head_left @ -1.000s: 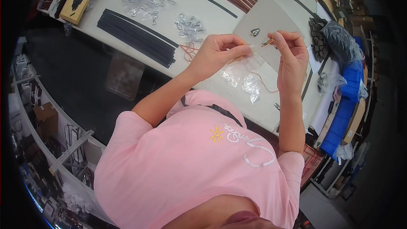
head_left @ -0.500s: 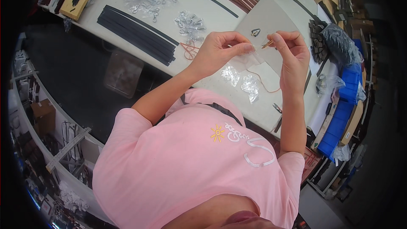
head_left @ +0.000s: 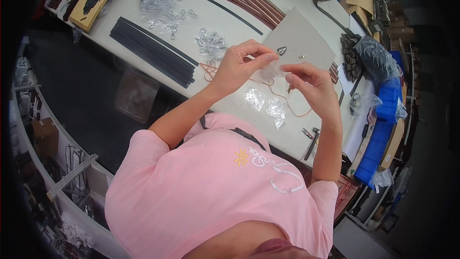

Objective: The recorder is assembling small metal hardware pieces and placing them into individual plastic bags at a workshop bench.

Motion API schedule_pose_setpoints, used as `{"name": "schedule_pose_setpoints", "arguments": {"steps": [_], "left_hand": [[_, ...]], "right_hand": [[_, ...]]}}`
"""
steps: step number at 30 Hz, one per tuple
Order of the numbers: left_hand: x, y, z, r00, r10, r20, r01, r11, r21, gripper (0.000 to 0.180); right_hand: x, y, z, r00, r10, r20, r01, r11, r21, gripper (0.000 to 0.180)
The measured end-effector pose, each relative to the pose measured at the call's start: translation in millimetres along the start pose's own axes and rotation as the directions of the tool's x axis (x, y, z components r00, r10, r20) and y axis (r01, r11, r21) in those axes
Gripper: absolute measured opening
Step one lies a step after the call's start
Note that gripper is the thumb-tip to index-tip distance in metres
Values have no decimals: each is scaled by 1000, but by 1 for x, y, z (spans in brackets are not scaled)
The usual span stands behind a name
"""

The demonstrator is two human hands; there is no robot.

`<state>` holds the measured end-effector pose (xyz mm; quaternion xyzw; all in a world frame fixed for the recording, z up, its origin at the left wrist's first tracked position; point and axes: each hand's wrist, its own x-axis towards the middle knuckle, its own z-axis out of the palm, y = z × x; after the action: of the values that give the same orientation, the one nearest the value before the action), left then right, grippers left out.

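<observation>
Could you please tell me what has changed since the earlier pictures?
The right hand has moved leftward and toward the body, its fingers now at the clear bag in the left hand. A small shiny piece now shows on the grey board; whether just released is unclear. The left hand still pinches the bag; the dark loop and black strips lie as before.
</observation>
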<state>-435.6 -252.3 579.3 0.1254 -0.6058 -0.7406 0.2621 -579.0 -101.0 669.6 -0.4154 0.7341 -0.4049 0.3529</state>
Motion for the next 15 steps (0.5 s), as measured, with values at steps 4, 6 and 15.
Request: {"name": "schedule_pose_setpoints", "arguments": {"steps": [4, 6, 15], "left_hand": [[-1, -7, 6, 999, -38, 10, 38, 997, -60, 17], [0, -4, 7, 997, -73, 28, 75, 993, -95, 17], [3, 6, -2, 976, -186, 114, 171, 976, 132, 15]], "right_hand": [[2, 11, 11, 1000, 21, -18, -22, 999, -30, 17], [2, 12, 14, 989, 50, -140, -73, 984, -162, 16], [-3, 13, 14, 989, 23, -146, -66, 951, -301, 14]]}}
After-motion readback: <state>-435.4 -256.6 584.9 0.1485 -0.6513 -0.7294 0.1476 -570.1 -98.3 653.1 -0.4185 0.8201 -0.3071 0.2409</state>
